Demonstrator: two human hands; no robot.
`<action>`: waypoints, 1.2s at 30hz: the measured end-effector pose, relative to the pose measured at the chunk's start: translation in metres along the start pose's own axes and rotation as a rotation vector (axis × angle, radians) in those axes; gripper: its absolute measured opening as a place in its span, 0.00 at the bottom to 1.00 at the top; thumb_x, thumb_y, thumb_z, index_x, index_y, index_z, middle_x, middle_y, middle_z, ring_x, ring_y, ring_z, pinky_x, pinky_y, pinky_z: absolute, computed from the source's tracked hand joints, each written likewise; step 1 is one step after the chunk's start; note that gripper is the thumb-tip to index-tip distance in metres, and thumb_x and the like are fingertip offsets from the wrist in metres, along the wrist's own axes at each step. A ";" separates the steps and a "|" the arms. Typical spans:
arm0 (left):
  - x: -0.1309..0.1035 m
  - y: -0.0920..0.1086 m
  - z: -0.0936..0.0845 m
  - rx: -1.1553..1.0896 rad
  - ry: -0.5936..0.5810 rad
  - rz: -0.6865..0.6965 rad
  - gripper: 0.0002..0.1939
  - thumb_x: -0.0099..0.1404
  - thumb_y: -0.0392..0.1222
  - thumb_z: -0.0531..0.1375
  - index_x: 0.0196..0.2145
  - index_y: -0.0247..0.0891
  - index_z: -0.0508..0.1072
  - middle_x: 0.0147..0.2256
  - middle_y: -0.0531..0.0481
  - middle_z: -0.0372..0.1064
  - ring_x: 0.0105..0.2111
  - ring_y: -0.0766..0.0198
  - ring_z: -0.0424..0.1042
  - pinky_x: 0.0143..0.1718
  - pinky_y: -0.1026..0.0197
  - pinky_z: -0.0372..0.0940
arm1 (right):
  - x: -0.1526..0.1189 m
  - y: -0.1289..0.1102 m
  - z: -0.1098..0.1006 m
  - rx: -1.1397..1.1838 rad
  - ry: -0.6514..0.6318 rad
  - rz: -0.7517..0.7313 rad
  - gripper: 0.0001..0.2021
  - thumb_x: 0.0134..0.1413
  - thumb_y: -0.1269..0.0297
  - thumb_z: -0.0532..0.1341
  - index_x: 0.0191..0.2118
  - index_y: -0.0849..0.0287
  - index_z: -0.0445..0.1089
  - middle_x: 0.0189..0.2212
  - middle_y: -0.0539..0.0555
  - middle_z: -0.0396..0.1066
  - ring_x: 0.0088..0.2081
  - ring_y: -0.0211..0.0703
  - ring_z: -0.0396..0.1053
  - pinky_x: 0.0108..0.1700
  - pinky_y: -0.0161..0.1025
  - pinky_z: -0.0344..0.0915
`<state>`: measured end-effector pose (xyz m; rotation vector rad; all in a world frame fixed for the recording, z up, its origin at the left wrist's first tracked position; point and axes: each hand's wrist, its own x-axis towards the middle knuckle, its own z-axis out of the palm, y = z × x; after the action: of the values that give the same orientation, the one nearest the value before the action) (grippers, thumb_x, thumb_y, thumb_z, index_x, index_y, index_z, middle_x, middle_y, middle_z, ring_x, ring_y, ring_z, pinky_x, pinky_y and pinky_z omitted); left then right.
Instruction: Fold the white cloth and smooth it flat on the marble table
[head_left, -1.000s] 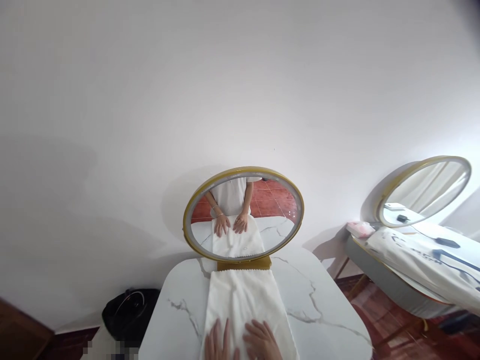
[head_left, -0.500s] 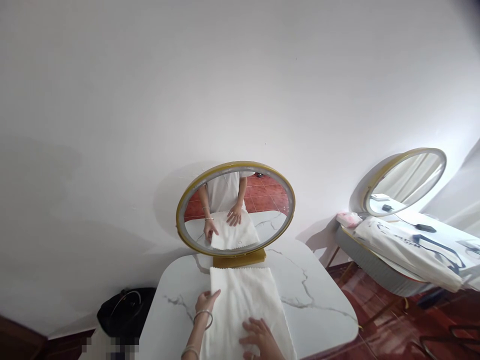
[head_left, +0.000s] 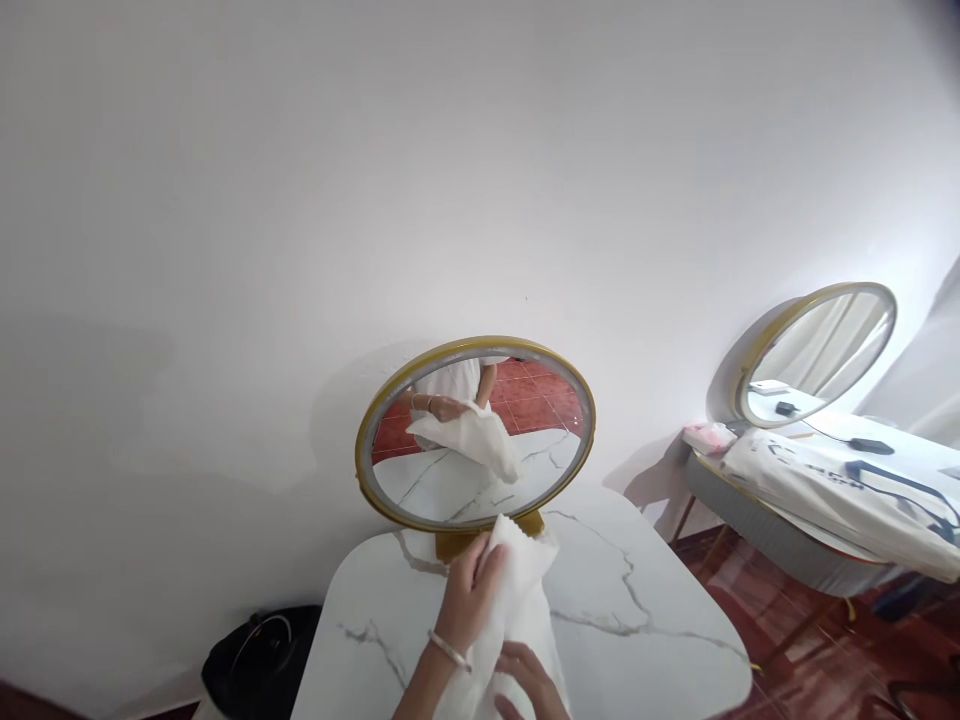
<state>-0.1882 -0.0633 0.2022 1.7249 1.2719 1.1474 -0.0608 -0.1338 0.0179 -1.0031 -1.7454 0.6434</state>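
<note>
A white cloth [head_left: 517,590] is bunched and partly lifted above the marble-patterned table, its scalloped edge raised in front of the mirror's gold base. My left hand [head_left: 471,590], with a bangle on the wrist, is closed on the cloth's left upper part. Lower down, my right hand [head_left: 529,680] touches the cloth with its fingers apart. Behind stands an oval gold-rimmed mirror [head_left: 476,345], which reflects the cloth and my arms.
The white table [head_left: 660,640] has grey veins and rounded corners. A black bag [head_left: 259,660] is at the lower left. On the right, a second table bears another round mirror [head_left: 892,330], a white cloth bag [head_left: 832,490] and a pink-white packet [head_left: 709,437].
The cloth, which lay flat on the table, is now gathered and raised. My left hand has moved right and taken hold of it. The view has shifted slightly.
</note>
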 end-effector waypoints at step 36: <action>0.221 0.165 -0.064 1.270 0.216 0.733 0.23 0.73 0.43 0.44 0.64 0.45 0.57 0.49 0.41 0.69 0.45 0.54 0.69 0.44 0.52 0.60 | 0.360 -0.135 -0.150 -0.892 0.618 -0.282 0.23 0.68 0.56 0.44 0.65 0.51 0.56 0.60 0.59 0.57 0.62 0.55 0.50 0.64 0.59 0.44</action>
<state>-0.1626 0.1049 0.4282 3.2644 1.7278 0.9018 -0.0298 0.1003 0.3558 -1.3112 -1.5373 -0.6481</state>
